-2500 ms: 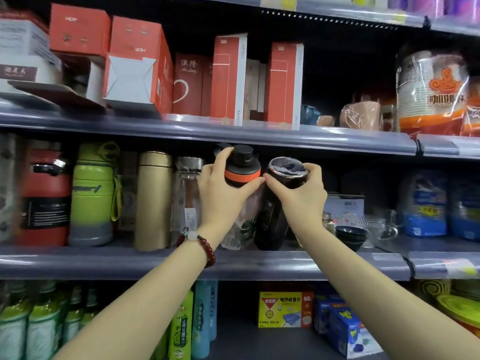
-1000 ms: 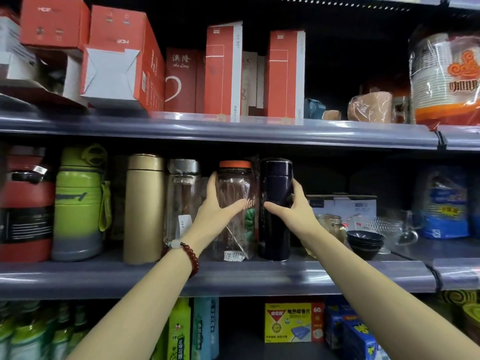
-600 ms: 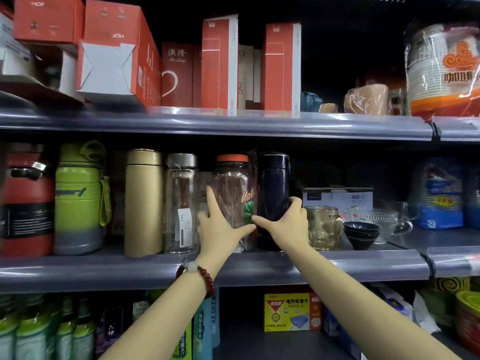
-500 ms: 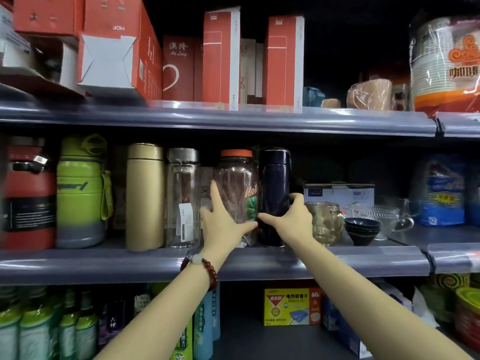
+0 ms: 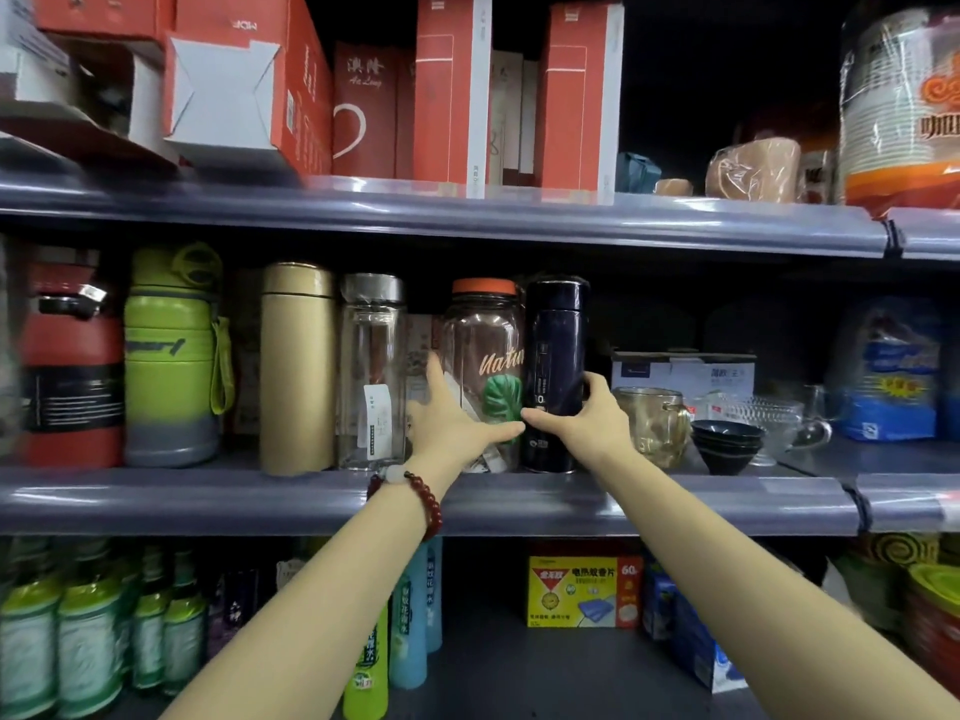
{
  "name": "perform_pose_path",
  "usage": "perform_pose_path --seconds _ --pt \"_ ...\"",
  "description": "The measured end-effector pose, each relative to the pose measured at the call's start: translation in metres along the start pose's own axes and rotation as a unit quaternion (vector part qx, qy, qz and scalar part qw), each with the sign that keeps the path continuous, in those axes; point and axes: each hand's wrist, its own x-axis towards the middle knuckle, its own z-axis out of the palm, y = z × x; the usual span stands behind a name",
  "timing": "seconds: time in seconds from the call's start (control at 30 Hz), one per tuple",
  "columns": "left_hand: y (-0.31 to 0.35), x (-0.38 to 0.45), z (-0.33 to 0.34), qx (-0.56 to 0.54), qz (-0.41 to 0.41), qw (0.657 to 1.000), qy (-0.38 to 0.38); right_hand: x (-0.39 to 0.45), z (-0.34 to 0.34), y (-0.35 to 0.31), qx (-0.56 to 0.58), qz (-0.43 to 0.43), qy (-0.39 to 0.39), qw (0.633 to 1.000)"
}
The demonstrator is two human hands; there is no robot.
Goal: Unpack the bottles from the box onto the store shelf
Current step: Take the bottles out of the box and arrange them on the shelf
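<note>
A clear bottle (image 5: 483,345) with an orange lid and a green leaf print stands upright on the middle shelf (image 5: 208,498). Touching its right side is a dark blue flask (image 5: 556,335), also upright. My left hand (image 5: 449,428) wraps the clear bottle's lower part, fingers on its left side and thumb across the front. My right hand (image 5: 589,420) grips the dark blue flask low down, thumb in front and fingers around its right side. The box is out of view.
Left of the pair stand a clear glass bottle (image 5: 371,366), a gold flask (image 5: 297,366), a green bottle (image 5: 174,356) and a red flask (image 5: 70,366). Right of them sit a glass mug (image 5: 654,426) and stacked black bowls (image 5: 727,444). Red boxes (image 5: 452,90) fill the shelf above.
Both bottles went from held tilted at the shelf mouth to standing upright side by side. My hands have slid from their tops down to their lower parts.
</note>
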Motion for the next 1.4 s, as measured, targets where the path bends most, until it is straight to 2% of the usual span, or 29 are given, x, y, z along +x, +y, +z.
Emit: perform_pose_path --seconds 0.1,0.27,0.33,0.47,0.63,1.0,1.3,1.4 --pt "-0.002 0.004 -0.008 -0.011 0.004 1.0 -0.02 0.002 -0.009 0.003 0.009 0.006 -0.03 1.0" --pt "-0.003 0.012 -0.022 -0.076 -0.039 0.99 -0.11 0.005 -0.016 0.005 0.049 0.029 -0.08 0.995" --pt "-0.004 0.013 -0.016 -0.056 -0.04 0.992 -0.108 0.003 -0.012 0.002 0.032 0.023 -0.081 0.996" --pt "-0.007 0.01 -0.008 0.02 -0.024 0.999 -0.042 0.001 -0.008 -0.001 -0.023 0.003 -0.053 0.998" --pt "-0.005 0.015 -0.023 -0.011 -0.04 0.991 -0.127 -0.001 -0.018 -0.001 -0.011 0.018 -0.084 0.996" --pt "-0.005 0.005 -0.043 -0.006 -0.029 0.986 -0.162 -0.017 -0.036 -0.011 -0.043 0.01 -0.122 0.992" --pt "-0.001 -0.01 -0.04 0.041 0.016 0.989 -0.14 -0.028 -0.028 -0.013 -0.041 0.011 -0.106 0.993" --pt "0.008 -0.021 -0.046 0.078 0.035 0.984 -0.153 -0.036 -0.025 -0.021 -0.066 -0.032 -0.024 0.997"
